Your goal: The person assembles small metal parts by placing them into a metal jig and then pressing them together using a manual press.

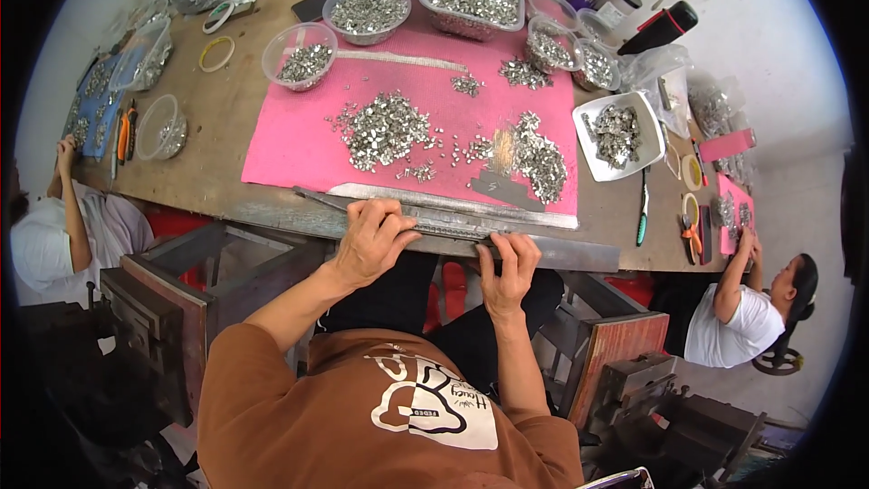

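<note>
A long, narrow metal strip [453,225] with a row of small slots or parts lies along the table's front edge. My left hand [373,237] is closed on the strip's left part, thumb and fingertips pressed together. A dark pointed piece [319,198] sticks out left of that hand; whether it belongs to the strip is hidden. My right hand [510,270] pinches the strip further right, fingers curled over it and thumb below. Just beyond, on a pink mat [299,140], are a large heap of small silvery metal pieces [385,131] and a second heap [540,163] beside flat grey strips [507,190].
Plastic tubs of metal pieces [367,14] line the far side. A white tray [588,163] and a green-handled tool [643,217] lie right; orange-handled pliers [124,138] lie left. Co-workers sit at the left [77,226] and right [738,317]. Below the table stand drawer frames [172,308].
</note>
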Tool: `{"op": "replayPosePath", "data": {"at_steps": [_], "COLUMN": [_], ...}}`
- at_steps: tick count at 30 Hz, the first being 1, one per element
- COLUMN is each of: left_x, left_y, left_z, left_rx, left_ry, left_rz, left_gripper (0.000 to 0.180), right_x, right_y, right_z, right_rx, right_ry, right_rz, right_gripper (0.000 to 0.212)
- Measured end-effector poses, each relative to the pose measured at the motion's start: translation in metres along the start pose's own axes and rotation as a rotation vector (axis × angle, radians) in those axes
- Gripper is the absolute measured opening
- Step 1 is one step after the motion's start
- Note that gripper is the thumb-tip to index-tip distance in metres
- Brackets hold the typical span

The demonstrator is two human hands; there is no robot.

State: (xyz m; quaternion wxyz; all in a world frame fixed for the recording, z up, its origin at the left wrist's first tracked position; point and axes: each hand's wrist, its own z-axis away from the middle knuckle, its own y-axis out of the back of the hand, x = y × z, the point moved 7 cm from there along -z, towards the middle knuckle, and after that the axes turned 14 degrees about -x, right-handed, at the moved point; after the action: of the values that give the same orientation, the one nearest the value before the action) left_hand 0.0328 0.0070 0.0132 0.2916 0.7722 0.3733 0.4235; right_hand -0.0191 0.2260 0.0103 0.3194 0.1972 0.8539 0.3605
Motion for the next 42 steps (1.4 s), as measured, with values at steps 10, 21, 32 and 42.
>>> {"op": "replayPosePath", "data": {"at_steps": [10, 21, 32, 42], "left_x": [0.001, -0.007, -0.043, -0.049], "left_y": [0.007, 0.006, 0.022, -0.012], "left_z": [-0.007, -0.048, -0.058, -0.109], "left_rx": [-0.021, -0.312, -0.274, -0.161], "left_ry": [0.003, 0.004, 0.028, -0.004], "left_rz": [0.007, -0.017, -0.147, -0.058], "left_gripper": [0.033, 0.042, 0.028, 0.014], "right_x": [-0.006, 0.008, 0.027, 0.024], "right_y": [0.005, 0.01, -0.039, -0.04], "right_z": [-0.013, -0.076, -0.104, -0.111], "right_rx": [-0.022, -0.364, -0.423, -0.365], "right_ry": [-0.002, -0.044, -0.1, -0.078], "right_rz": [0.012, -0.147, -0.251, -0.14], "right_gripper": [0.042, 0.022, 0.012, 0.01]}}
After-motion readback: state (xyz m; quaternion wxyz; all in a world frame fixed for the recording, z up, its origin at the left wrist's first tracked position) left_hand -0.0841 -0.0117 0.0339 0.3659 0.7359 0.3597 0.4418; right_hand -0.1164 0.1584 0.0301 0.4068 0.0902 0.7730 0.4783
